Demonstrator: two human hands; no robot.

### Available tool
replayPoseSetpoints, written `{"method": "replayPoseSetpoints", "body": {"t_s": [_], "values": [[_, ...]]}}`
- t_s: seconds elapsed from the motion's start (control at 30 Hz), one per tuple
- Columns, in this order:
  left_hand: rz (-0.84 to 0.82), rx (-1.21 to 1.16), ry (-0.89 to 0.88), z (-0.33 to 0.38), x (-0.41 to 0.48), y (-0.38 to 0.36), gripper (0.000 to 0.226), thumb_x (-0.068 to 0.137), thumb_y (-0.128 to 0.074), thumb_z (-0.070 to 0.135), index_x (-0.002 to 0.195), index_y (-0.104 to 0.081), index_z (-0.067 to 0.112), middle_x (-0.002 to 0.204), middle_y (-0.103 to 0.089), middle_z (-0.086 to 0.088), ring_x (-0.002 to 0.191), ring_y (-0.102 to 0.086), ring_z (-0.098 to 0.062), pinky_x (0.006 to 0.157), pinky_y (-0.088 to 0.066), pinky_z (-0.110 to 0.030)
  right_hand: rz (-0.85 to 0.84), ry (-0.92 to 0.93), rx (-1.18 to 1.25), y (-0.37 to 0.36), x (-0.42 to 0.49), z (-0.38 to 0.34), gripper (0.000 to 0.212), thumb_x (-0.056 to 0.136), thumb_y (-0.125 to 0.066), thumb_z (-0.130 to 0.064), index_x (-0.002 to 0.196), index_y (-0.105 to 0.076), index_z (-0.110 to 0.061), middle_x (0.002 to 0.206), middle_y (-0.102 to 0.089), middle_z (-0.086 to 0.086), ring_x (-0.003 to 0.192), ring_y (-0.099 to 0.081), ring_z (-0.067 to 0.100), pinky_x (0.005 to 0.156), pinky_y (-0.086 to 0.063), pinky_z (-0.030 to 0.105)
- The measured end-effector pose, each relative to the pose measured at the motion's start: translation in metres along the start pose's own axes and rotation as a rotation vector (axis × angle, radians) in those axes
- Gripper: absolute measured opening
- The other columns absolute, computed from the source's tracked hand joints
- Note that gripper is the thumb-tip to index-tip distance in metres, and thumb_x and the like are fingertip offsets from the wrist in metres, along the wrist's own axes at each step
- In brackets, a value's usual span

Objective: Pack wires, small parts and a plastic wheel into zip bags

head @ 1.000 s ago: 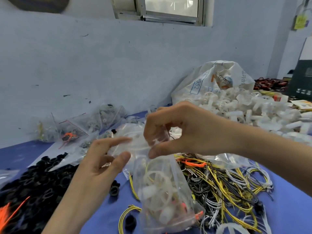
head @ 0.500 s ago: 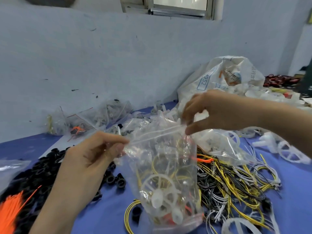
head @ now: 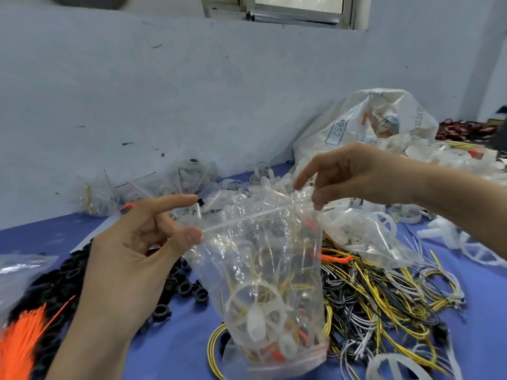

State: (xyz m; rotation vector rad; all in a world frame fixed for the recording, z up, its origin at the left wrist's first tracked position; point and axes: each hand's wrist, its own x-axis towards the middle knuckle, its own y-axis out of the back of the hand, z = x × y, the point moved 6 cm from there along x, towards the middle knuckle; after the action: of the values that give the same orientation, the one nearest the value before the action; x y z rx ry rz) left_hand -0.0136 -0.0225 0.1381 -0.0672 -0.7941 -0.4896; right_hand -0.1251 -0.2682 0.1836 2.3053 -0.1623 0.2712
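Scuffed pale blue wall (head: 137,91) behind, window frame (head: 299,9) at the top, blue table (head: 178,346) below, heaped with stock. Far left: bundle of orange ties (head: 19,344) beside a heap of black rings (head: 55,283); further back, against the wall, several packed bags (head: 142,187).

Left hand (head: 131,259) raised over the rings, thumb tip pressed to the left end of the zip strip, forefinger stretched out straight above and clear of the plastic, other fingers loosely curled behind. Whether anything backs the thumb from the far side: cannot tell.

Centre: zip bag (head: 269,283) hanging upright between the two hands, bottom resting on or just above the table. Inside, low down, plastic wheel (head: 258,305) with yellow wires and small white and red parts. Zip strip running left to right, slightly uphill toward the right, apparently pressed closed along its length, though crinkles leave that uncertain.

Right hand (head: 354,174) at the strip's upper right end, thumb and a curled finger pinching the corner, forefinger extended leftward over the crumpled lip.

Key relation: strip's long axis spans straight from left thumb to right pinch, so likely next a final run along the seal or setting the bag down; left hand nearer the packed bags.

Right of the bag: tangle of loose wires (head: 384,297), empty clear bag (head: 365,237), loose white wheels (head: 480,248), big white sack (head: 378,122) at the back.
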Motion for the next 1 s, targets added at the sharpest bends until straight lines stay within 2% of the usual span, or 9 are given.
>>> {"method": "replayPoseSetpoints", "body": {"t_s": [0.13,0.27,0.4,0.57,0.67,0.73,0.8,0.93,1.0], "values": [[-0.006,0.027,0.031,-0.004,0.0,0.0,0.035,0.065,-0.076,0.024,0.094,-0.072,0.044,0.064,-0.061,0.007,0.064,-0.066,-0.004,0.069,-0.049,-0.006,-0.006,-0.023,-0.15,-0.002,0.005,0.004,0.015,0.078,-0.072,-0.006,0.085,-0.071,-0.02,0.078,-0.074,-0.003,0.075,-0.07,0.008,0.079,-0.053,0.018],[-0.005,0.048,0.189,-0.019,-0.003,0.004,0.012,0.065,-0.073,0.038,0.075,-0.074,0.031,0.056,-0.061,0.009,0.049,-0.051,0.001,0.052,-0.04,-0.005,0.009,-0.042,-0.205,-0.004,0.004,0.009,0.018,0.082,-0.069,-0.005,0.083,-0.068,-0.023,0.079,-0.072,-0.002,0.074,-0.068,0.006,0.079,-0.053,0.021],[-0.049,0.174,0.256,-0.028,-0.004,0.005,0.017,0.067,-0.07,0.043,0.072,-0.071,0.027,0.063,-0.06,-0.012,0.05,-0.043,-0.003,0.047,-0.034,-0.007,-0.018,-0.067,-0.279,-0.011,0.003,0.01,0.02,0.088,-0.062,-0.008,0.084,-0.063,-0.028,0.082,-0.068,-0.006,0.078,-0.064,0.002,0.08,-0.05,0.019],[-0.052,0.252,0.179,-0.022,-0.002,0.001,0.01,0.074,-0.065,0.039,0.069,-0.064,0.029,0.072,-0.063,-0.002,0.057,-0.051,-0.005,0.053,-0.038,-0.007,-0.021,-0.083,-0.377,-0.013,0.003,0.008,0.022,0.09,-0.059,-0.009,0.084,-0.06,-0.03,0.084,-0.065,-0.011,0.078,-0.061,-0.003,0.077,-0.049,0.018],[-0.055,0.289,0.101,-0.016,-0.002,-0.003,0.012,0.074,-0.061,0.04,0.071,-0.062,0.029,0.076,-0.06,0.0,0.064,-0.052,-0.012,0.062,-0.043,-0.022,-0.045,-0.097,-0.381,-0.017,0.004,0.002,0.011,0.089,-0.063,-0.02,0.095,-0.062,-0.029,0.095,-0.066,-0.014,0.089,-0.059,-0.005,0.087,-0.048,0.023],[-0.082,0.301,0.04,-0.01,-0.002,-0.01,0.013,0.077,-0.062,0.039,0.071,-0.06,0.028,0.077,-0.056,0.002,0.066,-0.05,-0.015,0.062,-0.043,-0.029,-0.037,-0.069,-0.35,-0.025,0.005,-0.012,0.027,0.083,-0.066,-0.037,0.109,-0.061,-0.034,0.106,-0.064,-0.018,0.102,-0.056,-0.008,0.096,-0.044,0.024],[-0.113,0.309,-0.015,-0.004,-0.003,-0.018,0.018,0.085,-0.068,0.038,0.073,-0.06,0.027,0.078,-0.053,0.004,0.068,-0.049,-0.015,0.061,-0.043,-0.033,-0.025,0.024,-0.291,-0.041,0.009,-0.035,0.033,0.08,-0.068,-0.043,0.111,-0.062,-0.036,0.107,-0.065,-0.02,0.103,-0.056,-0.009,0.096,-0.044,0.023],[-0.157,0.281,-0.063,0.005,-0.005,-0.028,0.021,0.081,-0.058,0.047,0.077,-0.06,0.027,0.081,-0.053,0.004,0.072,-0.051,-0.018,0.061,-0.043,-0.041,-0.043,0.135,-0.261,-0.073,0.021,-0.065,0.008,0.085,-0.069,-0.023,0.093,-0.07,-0.022,0.092,-0.071,-0.012,0.088,-0.063,-0.003,0.087,-0.048,0.027],[-0.153,0.284,-0.062,0.007,-0.005,-0.03,0.024,0.079,-0.054,0.05,0.078,-0.06,0.028,0.081,-0.054,0.003,0.07,-0.052,-0.019,0.061,-0.043,-0.041,-0.058,0.13,-0.279,-0.077,0.024,-0.068,0.002,0.085,-0.068,-0.02,0.086,-0.069,-0.022,0.086,-0.07,-0.011,0.082,-0.063,-0.001,0.086,-0.049,0.029]]}}
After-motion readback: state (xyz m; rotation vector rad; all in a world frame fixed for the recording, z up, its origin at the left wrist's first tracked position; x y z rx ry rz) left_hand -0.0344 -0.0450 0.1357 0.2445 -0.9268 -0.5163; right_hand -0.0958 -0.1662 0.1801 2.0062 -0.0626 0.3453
